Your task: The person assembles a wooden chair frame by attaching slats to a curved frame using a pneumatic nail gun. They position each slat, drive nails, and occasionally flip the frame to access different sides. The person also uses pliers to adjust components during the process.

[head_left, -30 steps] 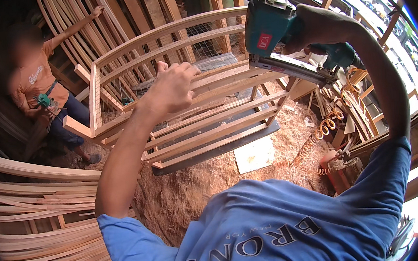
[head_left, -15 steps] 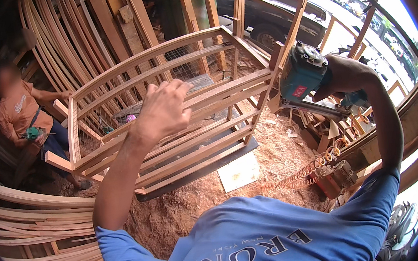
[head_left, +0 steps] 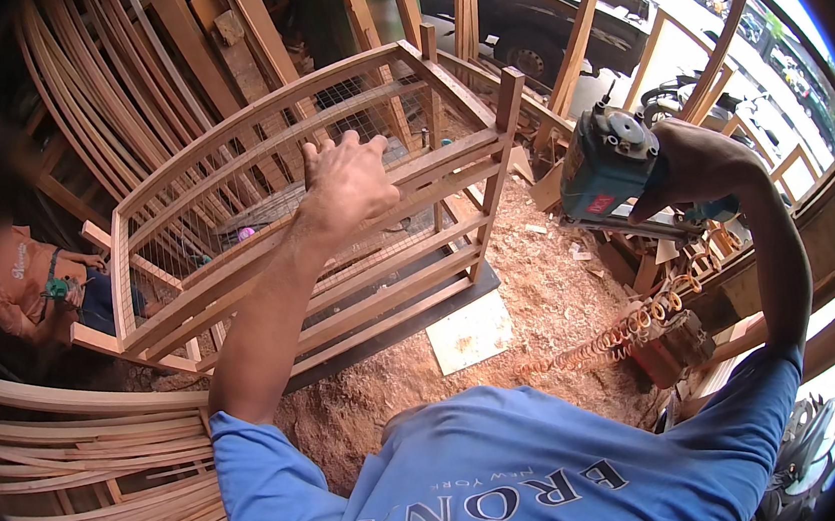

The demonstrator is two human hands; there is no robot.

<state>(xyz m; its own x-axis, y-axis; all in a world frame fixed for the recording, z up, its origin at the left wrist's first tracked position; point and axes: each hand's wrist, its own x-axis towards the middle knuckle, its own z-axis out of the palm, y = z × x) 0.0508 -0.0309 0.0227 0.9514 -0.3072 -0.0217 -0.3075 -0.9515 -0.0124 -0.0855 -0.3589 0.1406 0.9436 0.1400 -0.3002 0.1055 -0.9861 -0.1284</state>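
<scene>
In my right hand [head_left: 695,168] is a teal nail gun [head_left: 609,162], raised to the right of a slatted wooden frame [head_left: 297,262] with wire mesh in it. My fingers wrap round the gun's handle. The gun is apart from the frame's right-hand post [head_left: 509,101]. My left hand [head_left: 345,182] is over the frame's near upper rail, palm down, with its fingers bent and apart. Whether that palm touches the rail I cannot tell. The frame stands tilted on a dark low board [head_left: 385,339].
At the left a person [head_left: 23,283] in an orange shirt crouches by the frame with a green power tool [head_left: 56,288]. Curved wood strips [head_left: 85,463] are stacked near left. An orange coiled hose [head_left: 635,325] and a red box-shaped thing [head_left: 673,351] are at right. Wood shavings [head_left: 540,279] cover the floor.
The frame now sits farther left in view. My left hand has shifted slightly up and right. The nail gun has stayed nearly in place. The person at the left has gone lower.
</scene>
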